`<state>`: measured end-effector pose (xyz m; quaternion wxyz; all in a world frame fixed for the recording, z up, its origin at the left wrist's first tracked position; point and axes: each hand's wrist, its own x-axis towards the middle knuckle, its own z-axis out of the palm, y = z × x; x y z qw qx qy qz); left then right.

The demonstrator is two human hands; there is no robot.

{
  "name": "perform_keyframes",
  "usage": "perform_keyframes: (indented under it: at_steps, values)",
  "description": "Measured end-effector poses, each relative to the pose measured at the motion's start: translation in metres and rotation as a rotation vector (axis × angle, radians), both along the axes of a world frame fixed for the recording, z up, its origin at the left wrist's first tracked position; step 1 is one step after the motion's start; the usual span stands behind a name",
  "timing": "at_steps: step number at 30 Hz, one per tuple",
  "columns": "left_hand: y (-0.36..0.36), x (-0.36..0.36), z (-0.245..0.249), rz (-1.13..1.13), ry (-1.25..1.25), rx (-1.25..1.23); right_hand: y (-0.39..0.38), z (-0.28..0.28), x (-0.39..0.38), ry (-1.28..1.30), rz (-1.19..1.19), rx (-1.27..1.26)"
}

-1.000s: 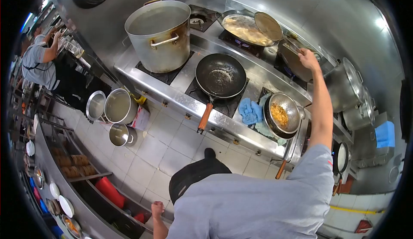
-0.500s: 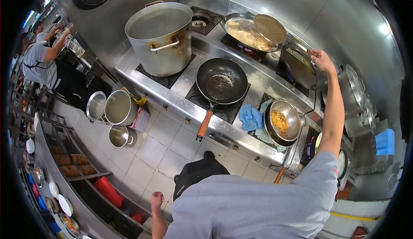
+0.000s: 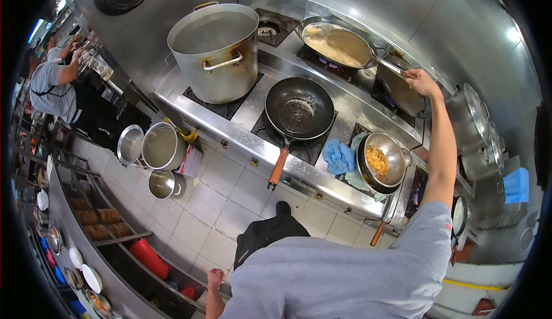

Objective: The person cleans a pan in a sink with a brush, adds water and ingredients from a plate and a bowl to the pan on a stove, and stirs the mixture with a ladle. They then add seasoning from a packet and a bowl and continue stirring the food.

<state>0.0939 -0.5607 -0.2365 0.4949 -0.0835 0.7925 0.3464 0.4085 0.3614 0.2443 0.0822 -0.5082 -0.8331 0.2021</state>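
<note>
My right hand (image 3: 422, 82) is wrapped round the long handle of a round strainer (image 3: 348, 47), whose head lies in the pale, foamy liquid of a wide pan (image 3: 330, 27) on the back burner. Low by my body, away from the stove, my left hand (image 3: 215, 279) has curled fingers; whether anything is in them is too small to tell. Between my hands and the big pot stands a black frying pan (image 3: 299, 107) with a wooden handle. A metal strainer bowl with golden fried pieces (image 3: 377, 161) rests over a dark pan.
A large stockpot (image 3: 215, 60) stands at the stove's left. Blue cloths (image 3: 339, 157) lie on the front ledge. Metal pots (image 3: 164, 146) stand near the floor at left. Lidded pots (image 3: 468, 118) are at right. A co-worker (image 3: 54, 86) stands at far left, beyond shelving (image 3: 103, 241).
The strainer has gone down and left into the pan's liquid, my right hand moving slightly left and its handle tilting. The whole view has shifted slightly.
</note>
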Motion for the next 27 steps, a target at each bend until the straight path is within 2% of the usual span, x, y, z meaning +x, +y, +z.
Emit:
perform_keyframes:
  at_steps: [2, 3, 6, 10, 13, 17, 20, 24, 27]
  values:
    - [-0.004, -0.001, -0.007, 0.013, -0.021, -0.016, 0.011, -0.033, -0.005, 0.066, -0.050, 0.074]
    - [0.002, 0.000, 0.000, 0.033, -0.023, -0.022, 0.011, -0.039, -0.011, -0.010, -0.049, 0.066]
    - [0.017, 0.001, 0.012, 0.079, -0.001, 0.003, -0.032, -0.041, -0.043, -0.083, -0.041, 0.253]
    - [0.034, -0.002, 0.026, 0.086, 0.011, 0.043, -0.054, -0.058, -0.069, -0.046, -0.104, 0.283]
    - [0.042, -0.002, 0.031, 0.115, 0.027, 0.063, -0.053, -0.065, -0.077, -0.029, -0.223, 0.142]
    - [0.044, 0.007, 0.028, 0.075, 0.030, 0.053, -0.034, -0.089, -0.082, 0.342, -0.338, -0.271]
    - [0.041, 0.012, 0.027, 0.071, 0.020, 0.018, -0.042, -0.089, -0.074, 0.488, -0.344, -0.396]
    - [0.040, 0.022, 0.030, 0.071, 0.032, 0.043, -0.051, -0.086, -0.072, 0.476, -0.316, -0.411]
    - [0.039, 0.022, 0.033, 0.017, 0.055, 0.036, -0.048, -0.089, -0.075, 0.405, -0.259, -0.319]
